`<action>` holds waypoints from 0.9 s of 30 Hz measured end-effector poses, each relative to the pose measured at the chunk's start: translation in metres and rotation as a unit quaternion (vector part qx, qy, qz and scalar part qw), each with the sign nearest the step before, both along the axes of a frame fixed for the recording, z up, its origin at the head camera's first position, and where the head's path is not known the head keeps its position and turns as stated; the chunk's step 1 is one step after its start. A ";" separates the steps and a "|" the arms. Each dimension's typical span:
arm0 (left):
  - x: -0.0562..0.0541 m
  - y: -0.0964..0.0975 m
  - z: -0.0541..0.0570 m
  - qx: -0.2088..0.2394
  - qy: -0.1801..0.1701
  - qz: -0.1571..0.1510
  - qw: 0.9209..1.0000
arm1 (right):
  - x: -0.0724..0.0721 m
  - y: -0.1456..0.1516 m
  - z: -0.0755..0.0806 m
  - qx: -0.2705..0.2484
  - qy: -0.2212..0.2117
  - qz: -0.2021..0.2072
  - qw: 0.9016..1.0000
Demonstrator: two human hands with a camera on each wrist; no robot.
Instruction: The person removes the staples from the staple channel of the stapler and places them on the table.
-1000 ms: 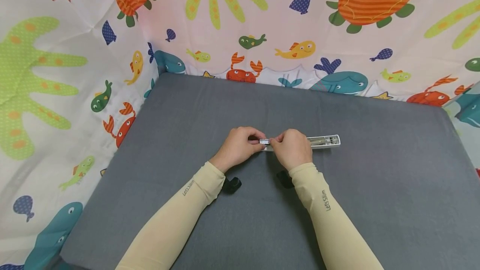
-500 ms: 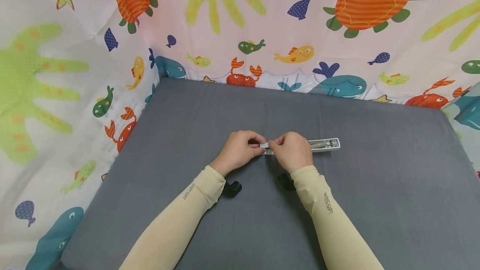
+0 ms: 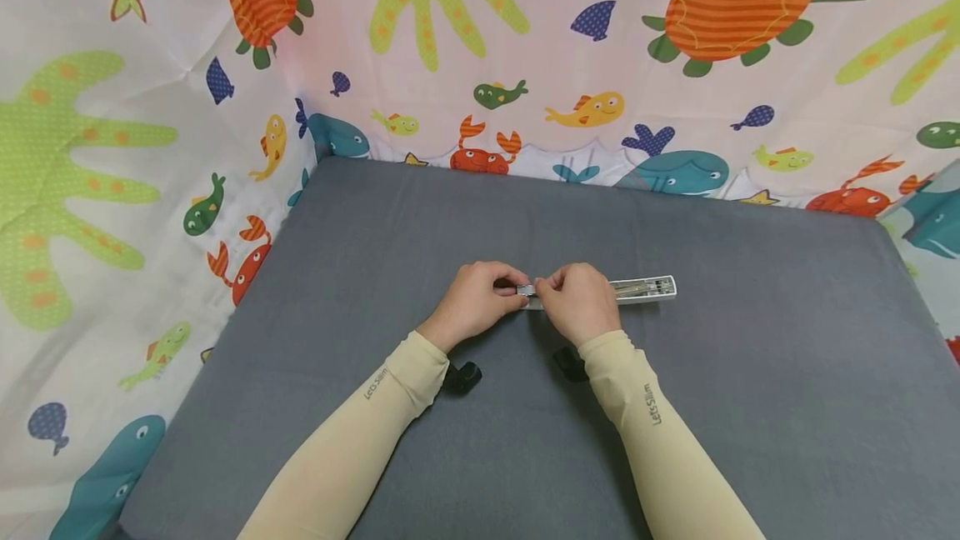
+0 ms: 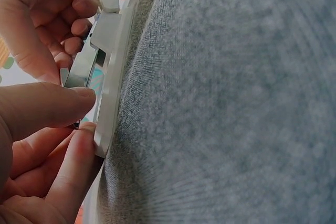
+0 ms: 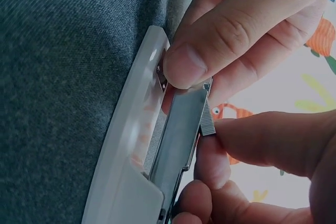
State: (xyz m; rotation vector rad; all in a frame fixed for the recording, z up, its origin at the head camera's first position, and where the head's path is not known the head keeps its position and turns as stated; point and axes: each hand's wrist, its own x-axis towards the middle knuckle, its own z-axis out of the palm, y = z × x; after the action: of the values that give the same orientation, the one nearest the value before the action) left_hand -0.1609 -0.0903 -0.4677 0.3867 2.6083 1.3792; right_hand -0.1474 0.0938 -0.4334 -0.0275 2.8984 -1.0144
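Observation:
An opened white stapler point(image 3: 647, 290) lies crosswise on the grey table in the head view, its uncovered length reaching out to the right. My left hand point(image 3: 474, 300) pinches the tip of the metal staple channel point(image 5: 181, 124), thumb on top and fingers underneath. Between the thumb and index finger of my right hand point(image 3: 583, 300) is a short strip of staples point(image 5: 207, 121), held against the channel's open top near that tip. In the left wrist view, the white base point(image 4: 107, 103) runs below the channel with a gap between them. Fingers partly hide the strip and channel end.
Grey cloth point(image 3: 480, 457) covers the table. A curtain printed with sea animals point(image 3: 450, 40) closes off the back and left sides. Black wrist camera mounts point(image 3: 463, 377) hang under both wrists.
The head view has tilted slightly, moving the whole scene a little down the picture. Both hands keep their holds at the stapler's left end, with hardly any visible motion.

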 end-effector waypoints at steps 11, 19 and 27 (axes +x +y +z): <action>0.000 0.001 0.000 -0.001 -0.008 0.004 1.000 | -0.002 0.001 0.000 0.002 -0.008 0.008 1.000; 0.001 0.000 0.002 -0.006 -0.013 0.005 1.000 | -0.002 0.004 0.003 0.007 -0.021 0.017 1.000; 0.002 0.001 0.004 -0.006 -0.016 0.003 1.000 | -0.002 0.007 0.007 0.010 -0.030 0.019 0.999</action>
State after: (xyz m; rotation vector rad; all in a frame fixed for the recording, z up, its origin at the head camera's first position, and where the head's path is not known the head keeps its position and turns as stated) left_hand -0.1590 -0.0893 -0.4640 0.3518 2.5940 1.3594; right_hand -0.1491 0.1011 -0.4261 -0.0496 2.8415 -0.9634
